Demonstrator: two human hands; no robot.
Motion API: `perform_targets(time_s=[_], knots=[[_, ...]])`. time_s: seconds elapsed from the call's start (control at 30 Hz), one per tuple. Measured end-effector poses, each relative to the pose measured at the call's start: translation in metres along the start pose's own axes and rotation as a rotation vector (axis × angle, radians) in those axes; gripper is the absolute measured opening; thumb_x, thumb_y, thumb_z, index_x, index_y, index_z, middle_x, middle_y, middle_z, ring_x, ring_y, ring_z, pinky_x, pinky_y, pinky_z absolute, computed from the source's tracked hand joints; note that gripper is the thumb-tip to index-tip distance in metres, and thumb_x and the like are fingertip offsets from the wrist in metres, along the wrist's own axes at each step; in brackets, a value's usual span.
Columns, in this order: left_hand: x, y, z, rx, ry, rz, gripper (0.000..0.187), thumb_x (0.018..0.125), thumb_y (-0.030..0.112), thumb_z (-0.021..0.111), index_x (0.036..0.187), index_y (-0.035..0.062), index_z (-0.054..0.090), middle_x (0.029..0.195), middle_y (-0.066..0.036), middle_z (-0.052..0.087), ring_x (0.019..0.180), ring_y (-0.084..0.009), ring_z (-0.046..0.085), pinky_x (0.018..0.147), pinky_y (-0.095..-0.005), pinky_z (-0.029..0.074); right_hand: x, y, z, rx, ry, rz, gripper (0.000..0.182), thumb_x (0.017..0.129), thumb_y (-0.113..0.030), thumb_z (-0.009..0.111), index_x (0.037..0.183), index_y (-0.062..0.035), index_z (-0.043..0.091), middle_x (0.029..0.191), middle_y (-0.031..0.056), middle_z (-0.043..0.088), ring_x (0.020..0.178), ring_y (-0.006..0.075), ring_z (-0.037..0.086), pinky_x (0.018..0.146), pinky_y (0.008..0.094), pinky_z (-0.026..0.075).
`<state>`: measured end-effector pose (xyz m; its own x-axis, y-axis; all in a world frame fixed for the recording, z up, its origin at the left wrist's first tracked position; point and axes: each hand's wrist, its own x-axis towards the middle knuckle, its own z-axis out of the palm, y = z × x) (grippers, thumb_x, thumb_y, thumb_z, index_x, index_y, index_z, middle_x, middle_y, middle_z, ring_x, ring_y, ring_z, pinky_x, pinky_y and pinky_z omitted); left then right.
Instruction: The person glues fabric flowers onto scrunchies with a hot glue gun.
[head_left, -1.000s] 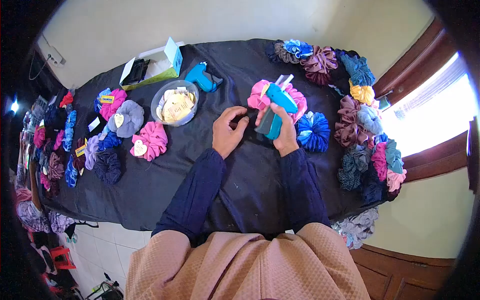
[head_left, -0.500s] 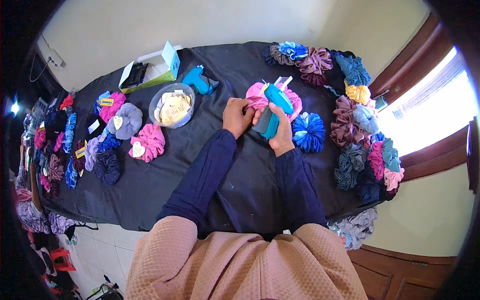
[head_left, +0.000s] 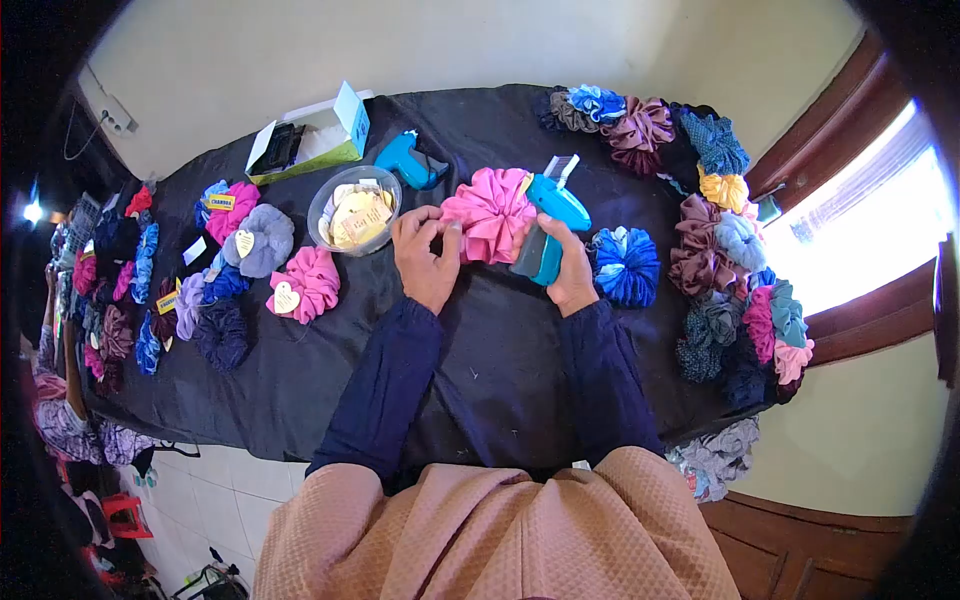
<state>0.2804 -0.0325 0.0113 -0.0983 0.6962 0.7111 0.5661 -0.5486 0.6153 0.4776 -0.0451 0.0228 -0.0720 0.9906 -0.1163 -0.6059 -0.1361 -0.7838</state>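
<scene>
My right hand (head_left: 568,268) is wrapped round the grip of a teal tagging gun (head_left: 562,205), with white fasteners standing up from its top. Against the gun's left side is a pink scrunchie (head_left: 490,215), touched by my right fingertips. My left hand (head_left: 428,262) is between this scrunchie and a clear round tub (head_left: 325,240) of cream paper tags (head_left: 358,218). Its fingers are bent but apart, and its thumb is close to the scrunchie's left edge; I see nothing held in it. A blue scrunchie (head_left: 626,266) lies right of my right hand.
A second tagging gun (head_left: 411,160) lies behind the tub, near an open box (head_left: 335,148). Tagged scrunchies, including a pink one (head_left: 308,280), lie at left. More scrunchies (head_left: 705,240) line the right side of the black-covered table (head_left: 480,390). Another person's arm (head_left: 72,370) shows far left.
My left hand has let go of the pink scrunchie and moved left toward the tub. The scrunchie now shows its full ruffled face, left of the tagging gun. My view has shifted slightly.
</scene>
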Motion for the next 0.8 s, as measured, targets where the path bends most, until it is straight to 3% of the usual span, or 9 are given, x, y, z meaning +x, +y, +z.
perform_targets(time_s=[0.07, 0.13, 0.23, 0.47, 0.7, 0.8], knots=[[0.001, 0.000, 0.002, 0.008, 0.005, -0.022, 0.011, 0.080, 0.008, 0.067, 0.089, 0.0025, 0.068, 0.108, -0.011, 0.062, 0.106, -0.0312, 0.052, 0.091, -0.0403, 0.043, -0.002, -0.002, 0.001, -0.034, -0.054, -0.010, 0.032, 0.087, -0.032, 0.064, 0.094, -0.0007, 0.059, 0.082, 0.0140, 0.066, 0.070, 0.0245, 0.067, 0.065, 0.0345, 0.055], [0.004, 0.001, 0.003, 0.088, -0.002, 0.082, 0.026, 0.082, 0.008, 0.066, 0.108, 0.0051, 0.067, 0.115, -0.010, 0.062, 0.112, -0.0324, 0.051, 0.097, -0.0408, 0.042, -0.005, -0.005, 0.005, -0.065, -0.107, -0.015, 0.032, 0.087, -0.031, 0.065, 0.094, -0.0007, 0.059, 0.082, 0.0138, 0.066, 0.069, 0.0242, 0.067, 0.064, 0.0337, 0.055], [0.002, -0.004, 0.006, 0.138, -0.071, 0.145, 0.030, 0.085, 0.008, 0.065, 0.115, 0.0052, 0.065, 0.123, -0.011, 0.060, 0.115, -0.0316, 0.050, 0.099, -0.0399, 0.041, -0.010, -0.008, 0.009, -0.157, -0.113, 0.015, 0.031, 0.087, -0.030, 0.065, 0.096, -0.0010, 0.059, 0.081, 0.0123, 0.066, 0.067, 0.0223, 0.066, 0.061, 0.0322, 0.054], [-0.002, -0.005, 0.006, 0.122, -0.147, 0.048, 0.026, 0.082, 0.011, 0.071, 0.107, 0.0051, 0.068, 0.094, -0.010, 0.066, 0.097, -0.0297, 0.056, 0.089, -0.0385, 0.044, -0.016, -0.014, 0.011, -0.295, -0.144, 0.047, 0.026, 0.088, -0.023, 0.067, 0.101, -0.0025, 0.060, 0.079, 0.0087, 0.065, 0.064, 0.0185, 0.065, 0.059, 0.0311, 0.053], [-0.003, -0.005, 0.005, 0.087, -0.187, -0.148, 0.015, 0.079, 0.016, 0.074, 0.090, 0.0064, 0.073, 0.083, -0.008, 0.066, 0.091, -0.0266, 0.056, 0.080, -0.0358, 0.046, -0.018, -0.022, 0.007, -0.443, -0.096, 0.017, 0.030, 0.088, -0.021, 0.069, 0.109, -0.0011, 0.062, 0.083, 0.0058, 0.065, 0.067, 0.0157, 0.065, 0.059, 0.0303, 0.055], [-0.002, -0.007, 0.005, -0.043, -0.113, -0.192, 0.013, 0.079, 0.017, 0.074, 0.087, 0.0058, 0.074, 0.080, -0.008, 0.066, 0.086, -0.0254, 0.057, 0.077, -0.0354, 0.047, -0.017, -0.018, 0.007, -0.463, -0.077, 0.040, 0.029, 0.087, -0.018, 0.069, 0.110, -0.0015, 0.062, 0.084, 0.0050, 0.066, 0.068, 0.0143, 0.065, 0.059, 0.0292, 0.054]])
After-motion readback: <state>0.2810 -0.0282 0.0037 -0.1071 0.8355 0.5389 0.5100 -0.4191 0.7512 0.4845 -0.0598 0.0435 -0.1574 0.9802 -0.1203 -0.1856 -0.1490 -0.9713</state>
